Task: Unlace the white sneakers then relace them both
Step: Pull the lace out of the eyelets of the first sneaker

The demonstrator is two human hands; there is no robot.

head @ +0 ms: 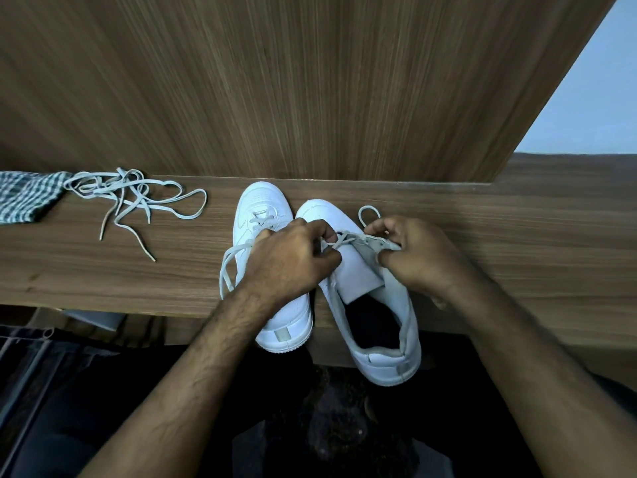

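Note:
Two white sneakers stand side by side on a wooden shelf (482, 222), toes pointing away from me. The left sneaker (262, 208) is partly laced, and its lace ends loop down its left side. The right sneaker (375, 301) is open, with its tongue pulled up and a lace (368, 213) threaded near the toe. My left hand (293, 260) pinches that lace at the lower eyelets. My right hand (410, 253) grips the right eyelet flap and the lace there. A loose lace (138, 198) lies in a tangle at the left.
A checked cloth (27, 201) lies at the far left of the shelf beside the loose lace. A wooden panel (310, 81) rises right behind the shoes. Both heels overhang the shelf's front edge above my dark lap.

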